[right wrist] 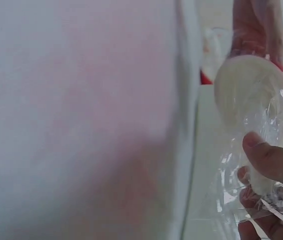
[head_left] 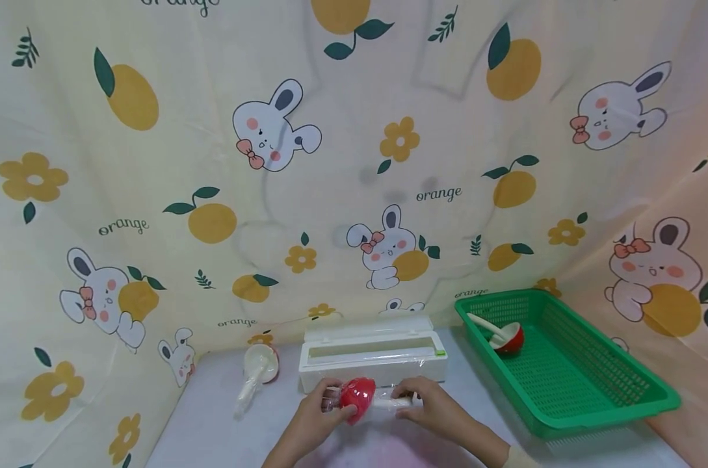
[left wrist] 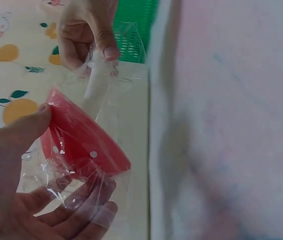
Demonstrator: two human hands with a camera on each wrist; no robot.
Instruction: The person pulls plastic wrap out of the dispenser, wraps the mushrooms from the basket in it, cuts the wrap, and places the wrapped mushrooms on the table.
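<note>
Between both hands is a ladle with a red, white-dotted bowl and a white handle, loosely covered in clear plastic film. My left hand grips the bowl end, thumb on the red outside and fingers around the film behind it. My right hand pinches the film-covered handle near its end. In the right wrist view the bowl's cream inside shows through wrinkled film. Just behind the hands stands a white film dispenser box with its lid raised.
To the left lies another ladle, wrapped in clear film. A green basket stands at the right, with a red and white ladle inside at its far left corner. A printed cloth hangs behind the table.
</note>
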